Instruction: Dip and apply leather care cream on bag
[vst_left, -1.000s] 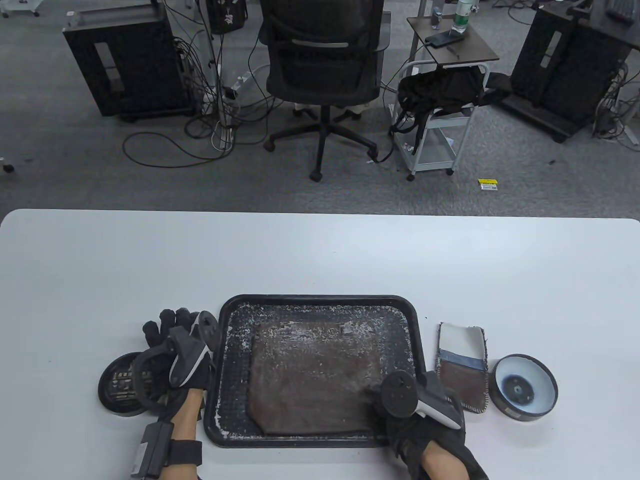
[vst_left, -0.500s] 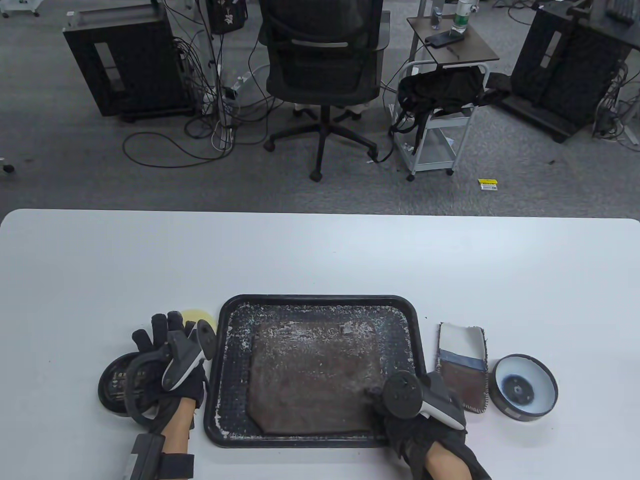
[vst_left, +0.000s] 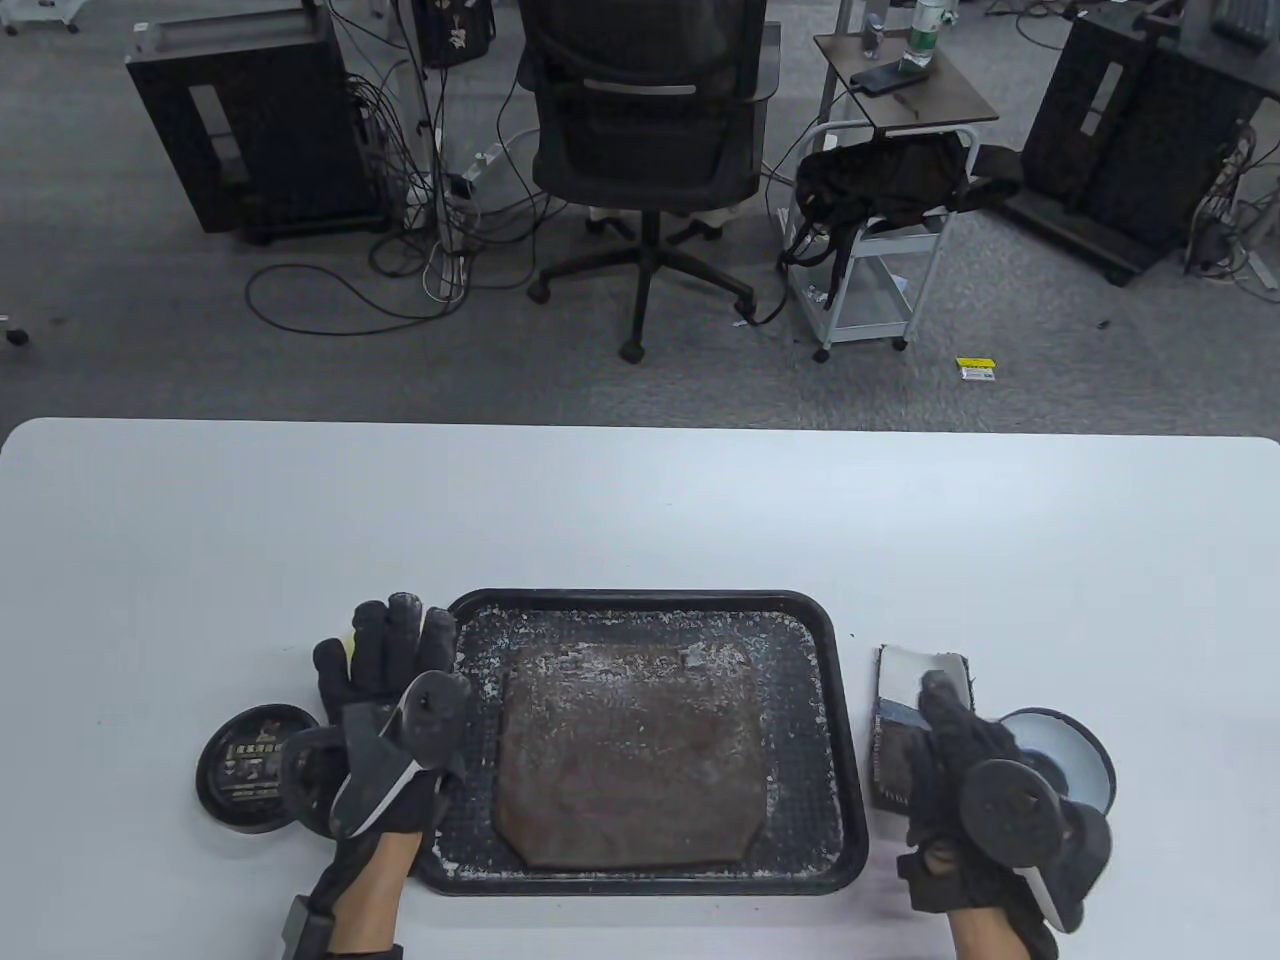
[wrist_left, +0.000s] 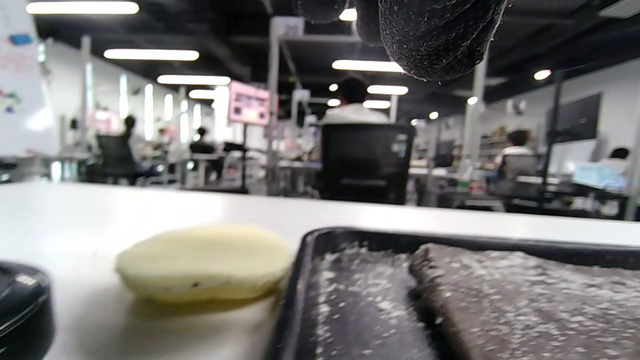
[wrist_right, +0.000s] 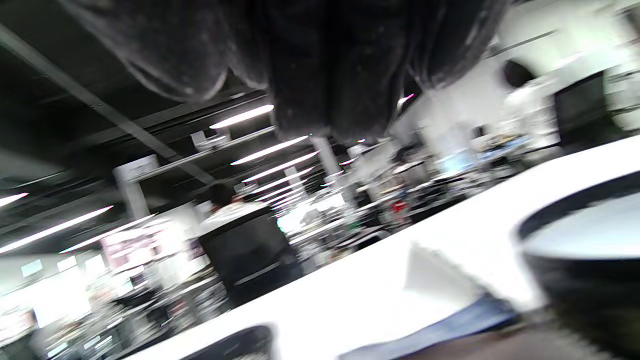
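Neither hand holds anything: the left hand (vst_left: 385, 690) hovers with straight fingers over the tray's left rim and a yellow sponge (wrist_left: 205, 262); the right hand (vst_left: 960, 770) reaches with loose fingers over the cloth (vst_left: 920, 680), just beside the open cream tin (vst_left: 1085, 765). The tin's lid (vst_left: 245, 765) lies near the left wrist. Between the hands, the brown bag (vst_left: 630, 755) lies flat in the black tray (vst_left: 640, 600), close to the near table edge. Beyond the tray, bare white table (vst_left: 640, 500) runs to the far edge.
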